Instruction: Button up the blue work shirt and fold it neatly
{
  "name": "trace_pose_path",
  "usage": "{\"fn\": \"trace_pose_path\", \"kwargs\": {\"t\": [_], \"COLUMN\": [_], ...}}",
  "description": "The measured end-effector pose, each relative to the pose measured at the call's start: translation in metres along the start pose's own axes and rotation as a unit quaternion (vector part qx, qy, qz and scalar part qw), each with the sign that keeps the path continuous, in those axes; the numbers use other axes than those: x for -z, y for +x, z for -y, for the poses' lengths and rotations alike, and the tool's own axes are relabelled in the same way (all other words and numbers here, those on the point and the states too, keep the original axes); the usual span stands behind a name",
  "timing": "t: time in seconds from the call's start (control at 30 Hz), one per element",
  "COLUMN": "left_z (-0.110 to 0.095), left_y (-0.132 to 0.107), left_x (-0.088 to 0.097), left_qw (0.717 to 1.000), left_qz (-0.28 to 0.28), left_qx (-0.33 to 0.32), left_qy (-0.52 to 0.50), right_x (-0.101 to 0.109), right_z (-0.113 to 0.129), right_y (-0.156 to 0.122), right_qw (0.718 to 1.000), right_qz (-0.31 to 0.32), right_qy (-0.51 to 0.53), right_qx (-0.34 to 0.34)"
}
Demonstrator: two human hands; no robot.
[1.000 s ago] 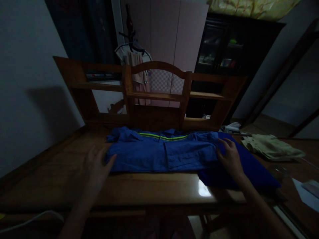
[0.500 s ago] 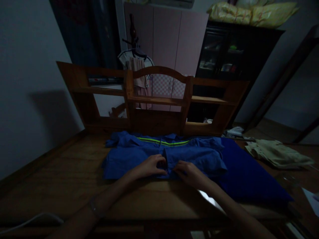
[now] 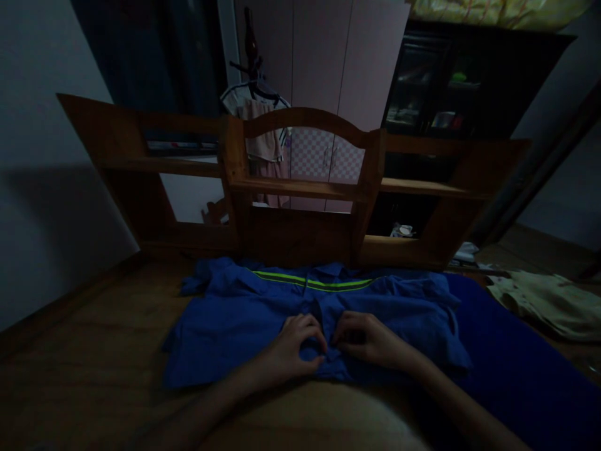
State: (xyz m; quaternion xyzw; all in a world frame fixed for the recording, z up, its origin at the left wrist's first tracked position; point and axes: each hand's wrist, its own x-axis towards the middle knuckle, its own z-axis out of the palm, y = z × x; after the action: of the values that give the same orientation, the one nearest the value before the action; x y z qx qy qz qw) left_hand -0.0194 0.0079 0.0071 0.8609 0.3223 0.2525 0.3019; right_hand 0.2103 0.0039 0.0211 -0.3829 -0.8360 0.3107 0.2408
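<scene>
A blue work shirt [image 3: 235, 313] with a yellow-green reflective stripe [image 3: 310, 282] lies spread flat on the wooden table [image 3: 94, 357]. My left hand [image 3: 295, 344] and my right hand [image 3: 364, 338] meet at the middle of the shirt's front, near its lower edge. Both hands have their fingers curled and pinched on the cloth of the shirt's front opening. A darker blue garment [image 3: 516, 376] lies under the shirt and stretches to the right.
A wooden shelf unit [image 3: 300, 188] stands along the back of the table. A pale khaki garment [image 3: 549, 300] lies at the right. Behind are a pink wardrobe [image 3: 323, 69], a dark cabinet [image 3: 451, 81] and clothes on a hanger [image 3: 258, 119].
My hands came in from the shirt's two sides to its middle and closed on the cloth there. The view has moved closer to the shirt.
</scene>
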Motion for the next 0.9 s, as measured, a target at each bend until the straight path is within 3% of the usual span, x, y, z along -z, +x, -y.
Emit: {"fn": "trace_pose_path", "kwargs": {"t": [0.27,0.67,0.9], "left_z": [-0.002,0.000,0.002], "left_y": [0.004,0.002,0.002], "left_x": [0.002,-0.001,-0.003], "left_qw": [0.999,0.999,0.999], "left_qz": [0.001,0.007,-0.012], "left_qx": [0.049,0.043,0.045], "left_qy": [-0.013,-0.015,-0.025], "right_x": [0.004,0.000,-0.005], "right_z": [0.001,0.007,0.023], "right_y": [-0.007,-0.013,-0.017], "right_qw": [0.997,1.000,0.997], "right_qz": [0.007,0.004,-0.004], "right_qy": [0.056,-0.026,-0.072], "right_qx": [-0.060,0.015,0.002]}}
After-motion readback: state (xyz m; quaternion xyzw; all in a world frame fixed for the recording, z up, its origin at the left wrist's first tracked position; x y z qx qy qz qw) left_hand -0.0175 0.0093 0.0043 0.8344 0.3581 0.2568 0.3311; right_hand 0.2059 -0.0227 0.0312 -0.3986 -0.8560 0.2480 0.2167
